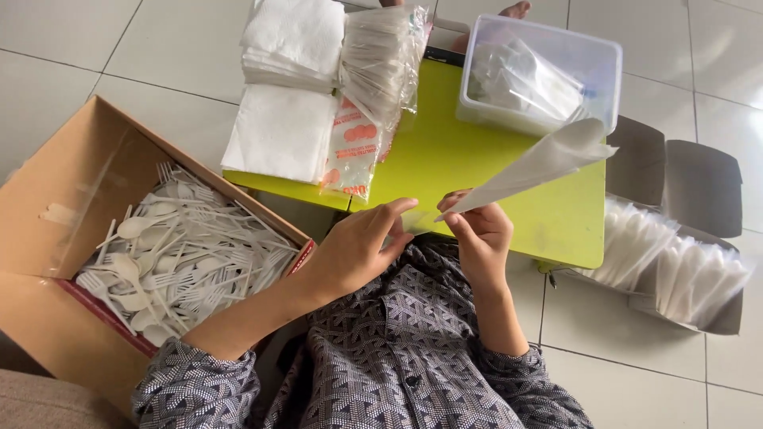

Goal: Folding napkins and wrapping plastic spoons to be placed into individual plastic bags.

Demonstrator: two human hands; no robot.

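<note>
My right hand pinches the narrow end of a white paper napkin folded into a long cone that points up to the right over the lime-green low table. My left hand hovers just left of it, fingers apart and curved toward the cone's tip, holding nothing that I can see. Both hands sit at the table's near edge, above my patterned shirt.
A cardboard box of white plastic forks and spoons lies on the floor at left. White napkin stacks and a bag of clear sleeves rest on the table's far left, a clear plastic tub at far right. Another box of bagged packs stands right.
</note>
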